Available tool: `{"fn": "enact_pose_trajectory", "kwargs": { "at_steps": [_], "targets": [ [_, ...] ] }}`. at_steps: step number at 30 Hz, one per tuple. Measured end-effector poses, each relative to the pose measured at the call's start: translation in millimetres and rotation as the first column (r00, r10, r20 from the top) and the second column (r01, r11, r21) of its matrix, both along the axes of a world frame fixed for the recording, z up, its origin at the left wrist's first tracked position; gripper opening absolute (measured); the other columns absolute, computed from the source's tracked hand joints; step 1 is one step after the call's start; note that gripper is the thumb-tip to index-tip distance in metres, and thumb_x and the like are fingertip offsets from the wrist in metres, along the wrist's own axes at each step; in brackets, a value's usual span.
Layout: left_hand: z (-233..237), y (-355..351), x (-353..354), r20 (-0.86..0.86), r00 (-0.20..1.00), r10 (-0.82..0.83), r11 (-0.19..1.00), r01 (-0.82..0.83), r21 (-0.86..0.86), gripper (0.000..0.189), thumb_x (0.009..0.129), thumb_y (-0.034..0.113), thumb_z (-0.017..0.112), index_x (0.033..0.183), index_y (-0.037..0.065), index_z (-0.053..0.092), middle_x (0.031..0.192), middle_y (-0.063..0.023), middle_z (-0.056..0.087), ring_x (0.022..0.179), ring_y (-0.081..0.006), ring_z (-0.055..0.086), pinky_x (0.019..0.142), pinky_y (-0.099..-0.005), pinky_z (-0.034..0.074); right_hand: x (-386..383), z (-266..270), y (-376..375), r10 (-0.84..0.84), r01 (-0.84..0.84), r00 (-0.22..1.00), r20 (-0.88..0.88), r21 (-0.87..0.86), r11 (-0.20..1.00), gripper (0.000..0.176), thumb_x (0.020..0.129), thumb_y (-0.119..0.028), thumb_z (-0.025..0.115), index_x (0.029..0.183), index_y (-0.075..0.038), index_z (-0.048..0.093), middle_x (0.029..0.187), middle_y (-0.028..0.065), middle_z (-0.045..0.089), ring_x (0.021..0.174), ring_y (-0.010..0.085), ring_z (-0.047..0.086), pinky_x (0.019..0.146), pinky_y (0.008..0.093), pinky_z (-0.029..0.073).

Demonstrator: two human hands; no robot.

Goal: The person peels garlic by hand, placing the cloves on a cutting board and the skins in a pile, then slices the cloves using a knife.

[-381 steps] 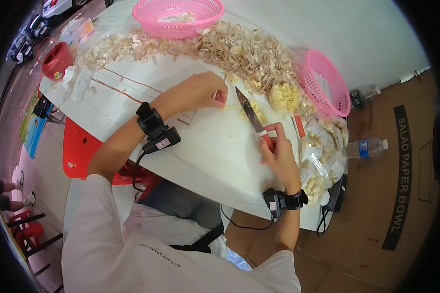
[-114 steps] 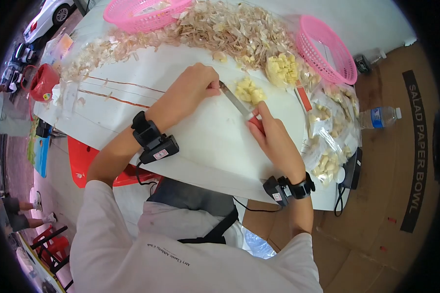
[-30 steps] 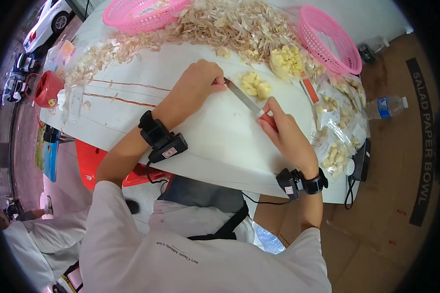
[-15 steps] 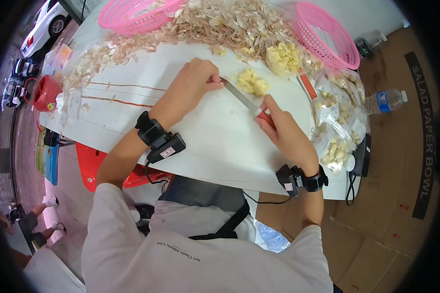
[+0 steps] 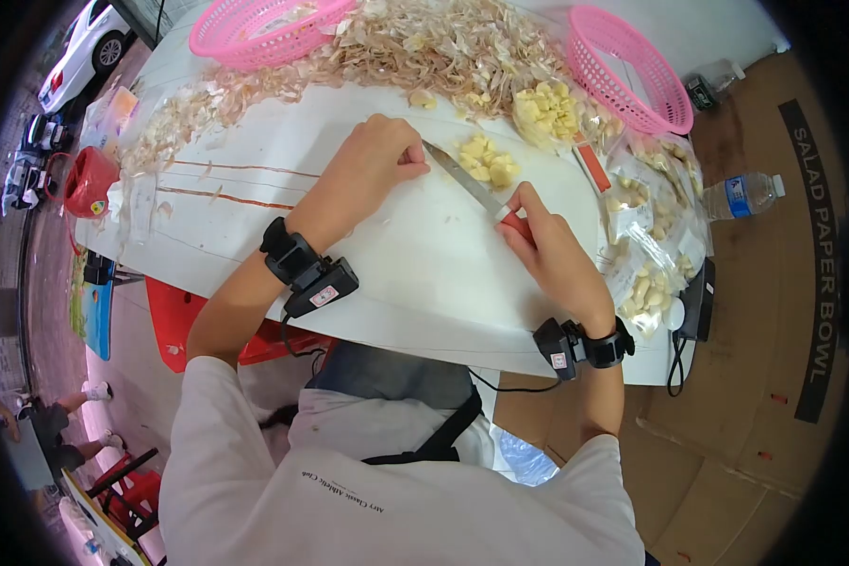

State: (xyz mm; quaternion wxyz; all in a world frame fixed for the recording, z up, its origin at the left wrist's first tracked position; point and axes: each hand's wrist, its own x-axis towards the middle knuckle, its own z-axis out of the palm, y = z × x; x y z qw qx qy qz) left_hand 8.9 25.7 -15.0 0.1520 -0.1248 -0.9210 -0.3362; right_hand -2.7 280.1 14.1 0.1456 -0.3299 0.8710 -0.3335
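Knife (image 5: pixel 469 181) shifted in R hand (image 5: pixel 558 259), clear bag (image 5: pixel 624 276) w/ pale cloves (image 5: pixel 645 292) nearby.

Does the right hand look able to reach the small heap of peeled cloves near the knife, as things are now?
Probably yes: the right hand is close to the peeled cloves, with nothing seen between, but its grip on the knife may hinder picking.

"SALAD PAPER BOWL" runs down the cardboard (image 5: pixel 738 283) at three o'clock; "Classic Athletic Club" (upside down, first word blurry) crosses the shirt (image 5: pixel 349 528) toward seven o'clock.
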Motion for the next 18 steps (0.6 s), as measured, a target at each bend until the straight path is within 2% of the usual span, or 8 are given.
{"fn": "enact_pose_trajectory", "kwargs": {
  "at_steps": [4,9,11,16,18],
  "targets": [
    [-1,0,3,-0.01,1.0,0.01,1.0,-0.01,0.012,0.011,0.077,0.006,0.071,0.078,-0.004,0.068,0.074,-0.0157,0.066,0.065,-0.0246,0.065,0.062,-0.0322,0.052,0,0,1,-0.01,0.01,1.0,0.0,-0.013,1.0,0.022,0.092,-0.01,0.056,0.102,-0.001,0.039,0.078,0.0227,0.061,0.074,0.0417,0.06,0.064,0.044,0.044],
    [4,2,10,-0.03,0.999,0.02,1.0,-0.02,-0.008,0.008,0.078,0.005,0.07,0.08,-0.001,0.067,0.077,-0.0138,0.065,0.071,-0.0257,0.062,0.065,-0.0341,0.051,3,7,0,0.017,-0.018,0.997,0.08,0.01,1.0,0.021,0.092,-0.01,0.055,0.102,0.0,0.039,0.078,0.0225,0.061,0.074,0.0419,0.059,0.064,0.0438,0.045],
    [4,2,11,-0.117,0.993,0.004,0.999,-0.01,-0.046,0.006,0.078,0.005,0.069,0.082,0.0,0.066,0.078,-0.0126,0.064,0.075,-0.0264,0.061,0.067,-0.0353,0.049,2,2,2,0.015,-0.015,0.999,0.05,0.007,1.0,0.021,0.092,-0.01,0.055,0.102,0.0,0.039,0.078,0.0226,0.061,0.074,0.0417,0.06,0.064,0.0433,0.045],
    [0,0,6,-0.082,0.997,-0.002,1.0,0.0,-0.027,0.006,0.077,0.003,0.069,0.08,-0.002,0.067,0.077,-0.0145,0.065,0.07,-0.0274,0.062,0.064,-0.0339,0.05,2,2,3,-0.029,0.029,0.999,0.02,-0.013,0.999,0.021,0.093,-0.01,0.056,0.102,0.0,0.039,0.078,0.023,0.061,0.074,0.0419,0.059,0.063,0.0429,0.045],
    [2,1,5,-0.05,0.999,-0.004,1.0,0.004,-0.002,0.006,0.077,0.002,0.068,0.079,-0.003,0.067,0.076,-0.0155,0.065,0.068,-0.0275,0.063,0.063,-0.0334,0.05,3,5,1,0.005,-0.007,0.995,0.101,0.014,1.0,0.021,0.093,-0.01,0.056,0.102,0.0,0.039,0.078,0.0235,0.061,0.074,0.0422,0.06,0.064,0.0433,0.045]
  ]
}}
